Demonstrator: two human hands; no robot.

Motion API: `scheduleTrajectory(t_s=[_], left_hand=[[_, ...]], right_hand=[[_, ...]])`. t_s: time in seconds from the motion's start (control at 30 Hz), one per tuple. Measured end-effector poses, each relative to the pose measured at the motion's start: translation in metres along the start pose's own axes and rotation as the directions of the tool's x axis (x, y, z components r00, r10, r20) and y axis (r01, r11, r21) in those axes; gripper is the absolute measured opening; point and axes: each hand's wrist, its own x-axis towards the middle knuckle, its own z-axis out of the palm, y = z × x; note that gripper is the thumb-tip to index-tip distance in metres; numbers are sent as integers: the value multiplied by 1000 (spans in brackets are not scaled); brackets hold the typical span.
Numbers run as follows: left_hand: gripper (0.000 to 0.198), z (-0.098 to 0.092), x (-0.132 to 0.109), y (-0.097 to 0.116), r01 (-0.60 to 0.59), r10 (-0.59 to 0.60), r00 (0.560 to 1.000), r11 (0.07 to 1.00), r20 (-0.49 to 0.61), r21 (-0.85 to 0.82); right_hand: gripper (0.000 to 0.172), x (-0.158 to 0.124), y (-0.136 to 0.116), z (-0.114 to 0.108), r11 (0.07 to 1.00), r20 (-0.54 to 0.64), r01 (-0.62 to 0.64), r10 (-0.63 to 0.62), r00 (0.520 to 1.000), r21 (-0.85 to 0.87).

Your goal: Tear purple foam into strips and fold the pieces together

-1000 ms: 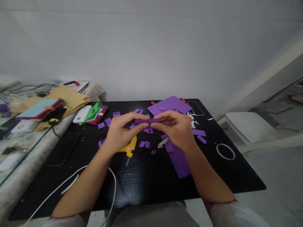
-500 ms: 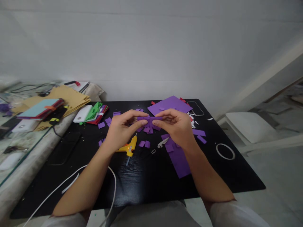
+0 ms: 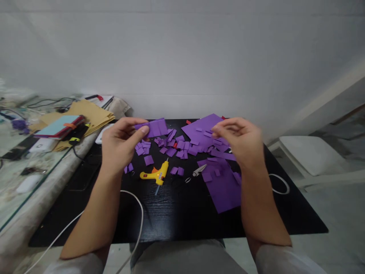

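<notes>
Head view. Plain grey wall (image 3: 182,57) stands behind a black table (image 3: 171,228), over which both hands are raised. The left hand (image 3: 119,146) grips a folded purple strip (image 3: 156,128) at its left end, thumb on the near face and fingers behind; the rest projects to the right, above the table. The right hand (image 3: 241,144) is well apart from it, fingers curled and thumb meeting the fingertips; whether anything small lies between them cannot be told.

The strip appears to be thin foam or stiff paper: probably very light, springy rather than rigid, not slippery, and apt to crease or part at its folds if squeezed. Its ends and long edges seem the best places for a light pinch; the projecting right end is within reach of a second grip.

Beneath, small purple pieces (image 3: 182,145) cover the middle and far part of the table. A yellow glue gun (image 3: 159,174) lies nearer, nozzle pointing far, with scissors (image 3: 199,170) to its right beside a purple sheet (image 3: 225,198). Black wood grain shows from the glue gun to the near edge, offering the most room; a white cable (image 3: 142,209) curves across its left side.
</notes>
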Motion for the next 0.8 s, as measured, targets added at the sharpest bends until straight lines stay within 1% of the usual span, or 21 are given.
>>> scheduleTrajectory(t_s=[0.03, 0.07, 0.1, 0.13, 0.17, 0.23, 0.27, 0.33, 0.4, 0.5, 0.57, 0.6, 0.67, 0.73, 0.8], left_hand=[[19, -10, -1, -4, 28, -27, 999, 1000, -22, 4], [20, -20, -3, -8, 60, -59, 998, 998, -37, 12], [21, -30, -6, -14, 116, -115, 993, 993, -39, 31], [23, -41, -10, -20, 183, -181, 983, 981, -40, 58], [24, -51, -14, -27, 275, -273, 962, 957, -31, 96], [23, -71, -25, -42, 464, -464, 884, 861, -53, 210], [21, -80, -31, -49, 511, -507, 858, 823, -84, 249], [18, -95, -43, -64, 595, -579, 800, 735, -156, 326], [17, -107, -57, -78, 647, -620, 756, 664, -207, 374], [17, -117, -74, -96, 681, -649, 718, 577, -253, 450], [18, -119, -83, -105, 675, -639, 714, 521, -285, 522], [17, -119, -86, -108, 659, -622, 724, 496, -299, 565], [16, -116, -90, -112, 614, -573, 755, 449, -318, 650], [14, -112, -94, -113, 558, -522, 793, 415, -314, 719], [13, -108, -97, -112, 510, -484, 822, 394, -299, 765]], right_hand=[[24, 3, 1, -4, 999, -143, 34, -35, 989, -7], [24, 6, 3, -8, 998, -236, 56, -58, 970, -13], [23, 8, 5, -10, 997, -287, 73, -76, 955, -21], [23, 10, 7, -11, 996, -307, 82, -87, 948, -29], [23, 11, 8, -12, 996, -312, 87, -93, 946, -36], [22, 11, 10, -9, 995, -297, 88, -97, 950, -44], [21, 11, 11, -7, 995, -286, 89, -98, 953, -46], [20, 9, 12, -3, 994, -250, 94, -106, 962, -60], [19, 7, 12, -1, 991, -201, 107, -122, 972, -86], [18, 3, 13, 0, 985, -114, 137, -149, 982, -100], [19, -1, 16, -2, 989, -64, 113, -120, 991, -101], [19, -4, 18, -4, 991, -43, 75, -80, 996, -111], [23, -12, 24, -13, 986, 5, -39, 41, 999, -162], [32, -21, 34, -30, 966, 55, -123, 139, 989, -227], [39, -31, 49, -55, 934, 57, -201, 227, 972, -296]])
